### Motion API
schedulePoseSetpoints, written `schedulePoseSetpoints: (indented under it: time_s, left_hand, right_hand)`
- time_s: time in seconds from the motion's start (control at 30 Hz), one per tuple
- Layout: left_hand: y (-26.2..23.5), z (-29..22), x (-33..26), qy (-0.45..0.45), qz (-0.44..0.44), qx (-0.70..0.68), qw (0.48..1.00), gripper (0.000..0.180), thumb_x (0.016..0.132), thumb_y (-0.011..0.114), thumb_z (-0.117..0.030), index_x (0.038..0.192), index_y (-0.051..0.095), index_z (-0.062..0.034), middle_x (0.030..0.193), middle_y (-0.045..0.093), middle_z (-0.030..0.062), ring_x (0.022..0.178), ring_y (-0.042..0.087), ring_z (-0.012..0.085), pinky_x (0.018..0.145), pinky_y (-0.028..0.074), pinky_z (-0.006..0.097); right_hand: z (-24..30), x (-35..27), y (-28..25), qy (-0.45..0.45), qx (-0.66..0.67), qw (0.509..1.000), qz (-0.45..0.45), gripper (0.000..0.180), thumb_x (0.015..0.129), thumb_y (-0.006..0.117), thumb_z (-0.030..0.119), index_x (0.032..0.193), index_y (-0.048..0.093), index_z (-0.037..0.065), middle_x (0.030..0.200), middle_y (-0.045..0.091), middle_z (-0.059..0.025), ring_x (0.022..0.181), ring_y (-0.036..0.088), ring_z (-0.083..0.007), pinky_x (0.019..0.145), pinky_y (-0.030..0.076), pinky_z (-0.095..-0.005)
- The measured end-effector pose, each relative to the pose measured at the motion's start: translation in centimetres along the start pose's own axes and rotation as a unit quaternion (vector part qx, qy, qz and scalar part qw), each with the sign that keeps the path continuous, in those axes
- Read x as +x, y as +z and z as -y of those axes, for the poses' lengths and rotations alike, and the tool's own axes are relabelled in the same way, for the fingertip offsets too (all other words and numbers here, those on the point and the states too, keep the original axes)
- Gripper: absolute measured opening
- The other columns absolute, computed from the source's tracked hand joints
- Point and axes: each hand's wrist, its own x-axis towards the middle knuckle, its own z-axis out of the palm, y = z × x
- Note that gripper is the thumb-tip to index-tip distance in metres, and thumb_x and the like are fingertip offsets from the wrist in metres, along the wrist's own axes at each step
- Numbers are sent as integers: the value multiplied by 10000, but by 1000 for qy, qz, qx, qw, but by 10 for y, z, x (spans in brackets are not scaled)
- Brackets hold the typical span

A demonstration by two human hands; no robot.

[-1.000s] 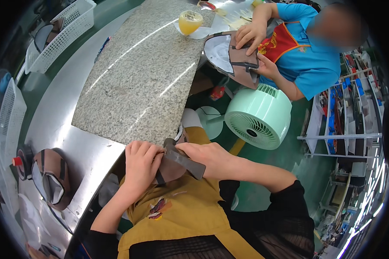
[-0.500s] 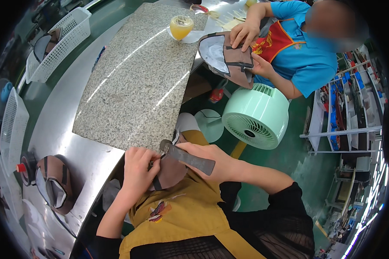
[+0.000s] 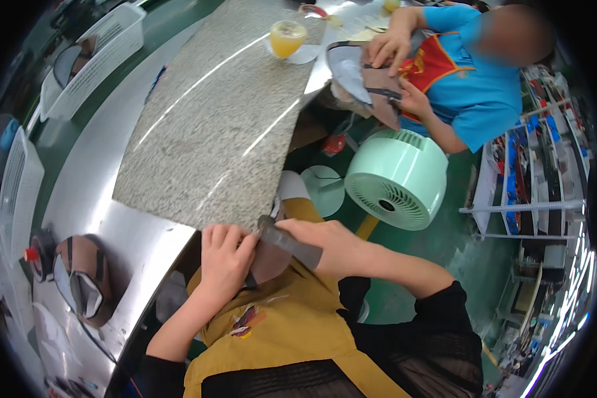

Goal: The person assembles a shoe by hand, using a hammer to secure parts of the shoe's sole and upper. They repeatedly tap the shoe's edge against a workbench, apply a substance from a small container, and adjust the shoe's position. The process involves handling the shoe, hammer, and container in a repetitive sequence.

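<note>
My right hand [image 3: 338,247] is closed round a hammer with a dark metal head [image 3: 286,244], the handle mostly hidden. The hammer head lies over a grey-brown piece, apparently a shoe upper [image 3: 269,260], on my lap against my mustard apron [image 3: 278,325]. My left hand [image 3: 227,255] pinches the near side of that upper with bent fingers, just off the corner of the stone slab [image 3: 205,126]. What lies under its fingertips is hidden.
Across from me, a co-worker's hands [image 3: 391,50] hold another brown upper [image 3: 371,83]. A mint-green fan [image 3: 398,179] stands right of the slab. A cup of yellow liquid [image 3: 287,40] sits on it. Left are a brown upper [image 3: 86,275], a red-capped bottle [image 3: 41,255] and white baskets [image 3: 103,60].
My left hand has shifted slightly right, its fingers now lying closer together. The hammer head has moved slightly right with my right hand. The co-worker's upper has tilted a little.
</note>
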Motion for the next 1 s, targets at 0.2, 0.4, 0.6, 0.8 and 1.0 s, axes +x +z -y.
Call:
schedulePoseSetpoints:
  time_s: [0.2, 0.4, 0.6, 0.8, 1.0]
  left_hand:
    - [10, 3, -3, -4, -9, -4, 1000, 144, 719, 598, -119, 859, 572, -94, 838, 511, 44, 867, 502, 234, 849, 383, 396]
    - [13, 8, -7, -43, -26, -47, 998, 154, 710, 678, -107, 825, 574, -113, 821, 506, 33, 862, 502, 235, 843, 387, 391]
    - [8, 9, -5, -59, -17, -84, 995, 155, 719, 683, -79, 838, 589, -113, 833, 535, 23, 858, 508, 235, 830, 384, 396]
    - [8, 5, -2, -77, -7, -90, 993, 138, 722, 692, -81, 829, 610, -111, 806, 541, 18, 851, 511, 232, 823, 374, 377]
    - [10, 5, 0, -75, -1, -118, 990, 131, 718, 694, -66, 828, 629, -96, 814, 563, 30, 850, 511, 248, 825, 368, 382]
  right_hand:
    - [1, 3, -2, -23, 42, 998, -46, 430, 825, 581, 66, 1244, 492, 33, 1096, 605, -199, 979, 612, -375, 785, 515, -383]
    - [14, 10, -6, 56, 53, 997, -6, 306, 919, 549, 91, 1213, 519, 14, 981, 604, -156, 823, 620, -264, 734, 494, -300]
    - [-4, -3, -39, 39, -69, 988, -132, 205, 918, 559, 105, 1092, 562, -3, 896, 580, -141, 740, 508, -259, 705, 464, -326]
    - [-67, -26, -188, 5, -152, 874, -461, 224, 982, 443, 208, 910, 544, 21, 664, 414, 8, 532, 397, -100, 482, 301, -250]
    - [-115, -23, -292, 183, 157, 836, -493, 381, 997, 456, 360, 1155, 544, 24, 659, 432, 36, 464, 338, -20, 393, 245, -193]
